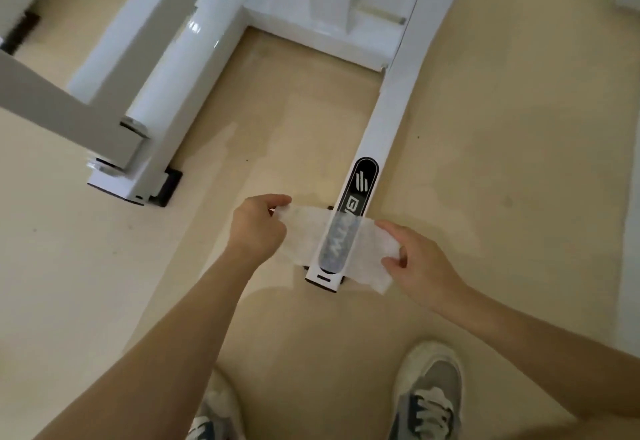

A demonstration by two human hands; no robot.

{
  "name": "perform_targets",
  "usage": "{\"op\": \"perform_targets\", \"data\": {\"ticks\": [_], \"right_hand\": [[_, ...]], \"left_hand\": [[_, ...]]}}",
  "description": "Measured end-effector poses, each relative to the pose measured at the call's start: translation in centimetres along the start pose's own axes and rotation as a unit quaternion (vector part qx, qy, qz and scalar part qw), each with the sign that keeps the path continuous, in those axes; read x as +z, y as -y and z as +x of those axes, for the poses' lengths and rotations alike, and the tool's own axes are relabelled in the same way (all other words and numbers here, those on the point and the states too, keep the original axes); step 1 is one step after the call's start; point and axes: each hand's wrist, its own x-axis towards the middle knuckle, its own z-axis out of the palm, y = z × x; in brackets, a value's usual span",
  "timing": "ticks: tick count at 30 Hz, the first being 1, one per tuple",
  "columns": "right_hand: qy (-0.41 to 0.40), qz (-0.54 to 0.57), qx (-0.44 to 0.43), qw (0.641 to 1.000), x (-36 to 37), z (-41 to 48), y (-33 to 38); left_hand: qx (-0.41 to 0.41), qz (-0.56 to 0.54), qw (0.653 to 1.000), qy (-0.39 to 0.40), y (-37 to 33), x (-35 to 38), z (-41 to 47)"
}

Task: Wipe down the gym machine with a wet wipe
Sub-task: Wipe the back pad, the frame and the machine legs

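A thin white wet wipe [334,242] is stretched flat between my two hands. My left hand [258,225] pinches its left edge and my right hand [414,259] pinches its right edge. The wipe hangs in front of the near end of a white gym machine base rail [388,117]. A black oval logo sticker [363,183] on that rail shows partly through the wipe. I cannot tell whether the wipe touches the rail.
The white machine frame continues to the left with a round tube [180,58], a grey bar [65,117] and a foot with a black pad [169,186]. A crossbar [311,20] joins the rails. My two shoes [429,394] stand on the beige floor [519,148].
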Motion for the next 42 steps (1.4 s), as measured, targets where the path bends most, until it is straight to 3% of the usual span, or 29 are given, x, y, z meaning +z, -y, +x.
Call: {"op": "perform_targets", "data": {"ticks": [3, 5, 8, 11, 14, 18, 20, 24, 27, 30, 32, 33, 35, 39, 41, 42], "right_hand": [[-0.015, -0.001, -0.014, 1.000, 1.2, 0.3, -1.4], [-0.073, -0.099, -0.033, 0.992, 0.8, 0.4, -1.2], [-0.174, -0.209, -0.157, 0.949, 0.0, 1.1, 1.3], [-0.100, -0.224, -0.286, 0.926, 2.9, 3.3, 3.5], [0.002, -0.300, -0.327, 0.896, 6.9, 3.9, 3.9], [0.086, -0.363, -0.442, 0.816, 8.4, 2.0, 3.0], [0.066, -0.347, -0.442, 0.824, 6.5, 3.6, 2.0], [-0.012, -0.338, -0.334, 0.880, 1.6, 8.2, 0.1], [-0.042, -0.301, -0.297, 0.905, 4.1, 7.0, 1.7], [-0.002, -0.296, -0.406, 0.865, 7.8, 3.4, 2.8], [0.018, -0.280, -0.476, 0.834, 6.4, 4.5, 1.8], [0.011, -0.269, -0.493, 0.827, 5.1, 6.1, 1.2], [-0.015, -0.256, -0.454, 0.854, 1.6, 10.3, 0.0], [-0.076, -0.283, -0.250, 0.923, -2.4, 15.1, 0.2], [-0.072, -0.269, -0.260, 0.924, -0.7, 13.2, 1.6], [-0.069, -0.260, -0.302, 0.915, 0.4, 11.5, 2.1]], "left_hand": [[0.033, 0.032, 0.999, 0.009, 0.4, 0.9, 0.6], [0.052, 0.050, 0.997, 0.018, 0.5, 1.2, 0.7], [0.066, 0.072, 0.995, -0.034, 0.6, 1.1, -0.1], [0.043, 0.018, 0.996, -0.074, 1.1, 1.1, -1.5], [0.034, -0.029, 0.998, -0.048, 1.6, 1.7, -2.6], [0.030, -0.010, 0.998, -0.045, 2.1, 1.9, -3.3], [0.027, -0.016, 0.998, -0.047, 2.4, 1.8, -3.1], [0.034, -0.003, 0.999, -0.033, 1.5, 2.9, -3.6], [0.067, 0.006, 0.996, -0.051, 0.5, 3.5, -3.8], [0.063, -0.009, 0.996, -0.058, -0.1, 2.6, -2.7], [0.058, 0.019, 0.997, -0.052, -0.9, 1.8, -2.2], [0.063, 0.045, 0.996, -0.045, -1.6, 1.4, -2.0], [0.096, 0.103, 0.990, -0.029, -3.4, 0.5, -1.5], [0.175, 0.185, 0.967, 0.009, -7.8, 0.0, -0.7], [0.226, 0.278, 0.931, 0.071, -9.3, 0.3, -0.4], [0.257, 0.341, 0.897, 0.112, -9.8, 0.3, -0.3]]}}
